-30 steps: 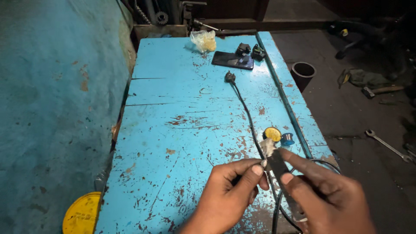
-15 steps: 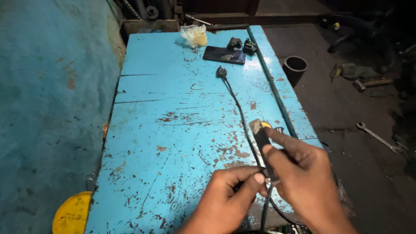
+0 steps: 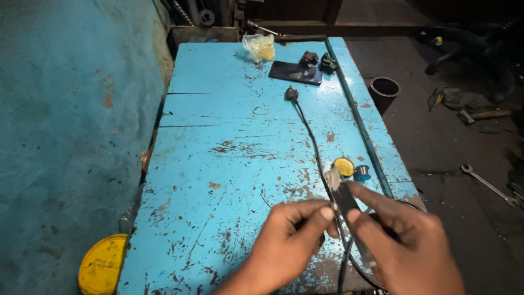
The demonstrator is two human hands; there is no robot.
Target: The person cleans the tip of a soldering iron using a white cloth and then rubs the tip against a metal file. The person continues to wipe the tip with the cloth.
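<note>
On a worn blue metal table (image 3: 229, 142), my right hand (image 3: 406, 246) grips a dark flat tool (image 3: 345, 199) whose pale frayed tip (image 3: 332, 177) points away from me. My left hand (image 3: 289, 240) pinches the black cable (image 3: 311, 142) with thumb and forefinger right beside that tool. The cable runs up the table to a small plug end (image 3: 291, 94) and loops down under my hands. A round yellow tin (image 3: 344, 166) and a small blue spool (image 3: 361, 173) lie just beyond the tool's tip.
At the far end lie a dark phone (image 3: 295, 72), a crumpled plastic bag (image 3: 260, 46) and two small dark parts (image 3: 319, 60). A black pipe section (image 3: 384, 90), a hammer (image 3: 480, 116) and a wrench (image 3: 488, 186) are on the floor right. A yellow disc (image 3: 102, 264) sits lower left by the blue wall.
Both hands stay together on the tool and cable near the table's front right. The view has shifted a little; the tool's tip now points more upright.
</note>
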